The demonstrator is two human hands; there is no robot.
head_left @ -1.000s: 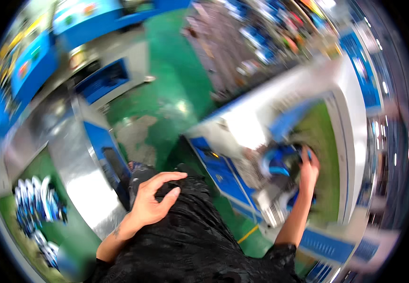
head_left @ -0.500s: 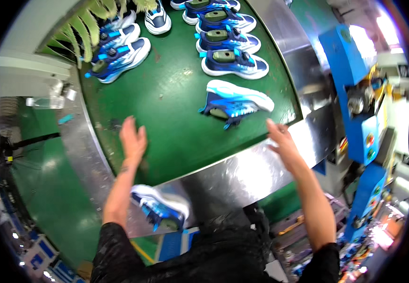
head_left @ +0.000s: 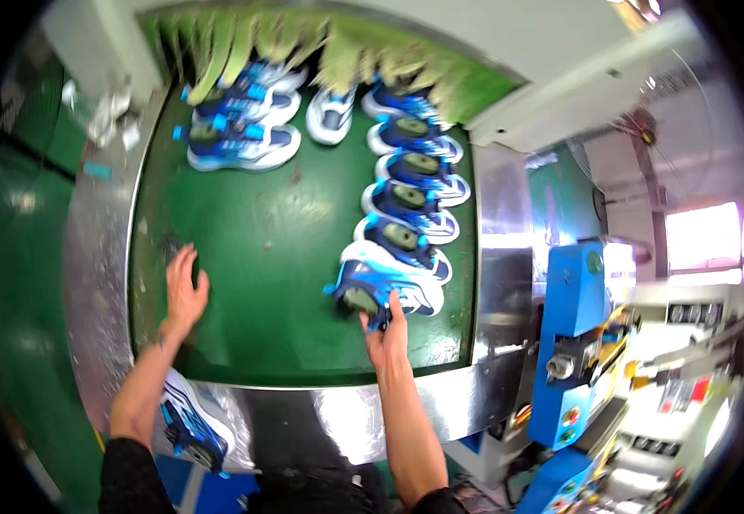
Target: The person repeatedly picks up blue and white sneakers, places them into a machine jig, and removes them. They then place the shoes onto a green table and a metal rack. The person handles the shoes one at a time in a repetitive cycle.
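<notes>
My right hand [head_left: 384,336] is closed on the near side of a blue-and-white sneaker [head_left: 385,278], thumb and fingers around its upper by the opening. That sneaker leans onto its side, its pale sole edge turned toward the row and up against the nearest shoe there. Beyond it runs a row of matching sneakers [head_left: 400,233] on the right of the green surface [head_left: 261,283]. Over the left part of the surface my left hand [head_left: 186,289] is open, fingers apart and holding nothing. Another sneaker [head_left: 194,421] lies on the metal front ledge beside my left forearm.
More sneakers [head_left: 243,147] stand at the far left, with a single one [head_left: 331,116] pointing toward me. A fringed green curtain [head_left: 338,56] hangs across the far opening. Metal edging [head_left: 501,265] frames the surface. A blue machine [head_left: 565,351] stands at the right.
My right hand has taken hold of the loose sneaker, which now lies against the row. My left hand stays open over the left side. The view has turned and shifted.
</notes>
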